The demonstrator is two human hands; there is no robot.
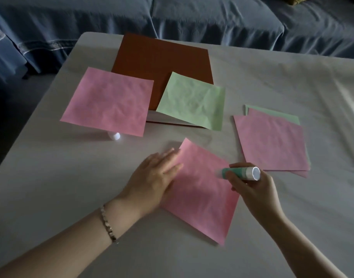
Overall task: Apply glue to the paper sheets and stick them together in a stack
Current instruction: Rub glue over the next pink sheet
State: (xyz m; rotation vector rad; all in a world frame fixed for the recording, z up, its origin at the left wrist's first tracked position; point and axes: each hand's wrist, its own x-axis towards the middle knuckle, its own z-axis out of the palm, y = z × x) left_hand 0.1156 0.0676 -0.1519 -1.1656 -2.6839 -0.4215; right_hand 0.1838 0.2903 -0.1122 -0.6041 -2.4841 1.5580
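Note:
A pink paper sheet (202, 195) lies on the table in front of me. My left hand (154, 177) rests flat on its left edge, fingers spread, holding nothing. My right hand (254, 189) grips a green and white glue stick (240, 173), whose tip points left onto the middle of the sheet. To the right lies a stack of pink and green sheets (270, 143). Farther back, another pink sheet (109, 101) lies at the left and a green sheet (194, 101) at the centre.
A brown card folder (160, 59) lies at the back under the green sheet. A small white cap (114, 136) peeks out below the far pink sheet. The white table (71, 177) ends at the left; a blue-covered sofa (192, 17) stands behind.

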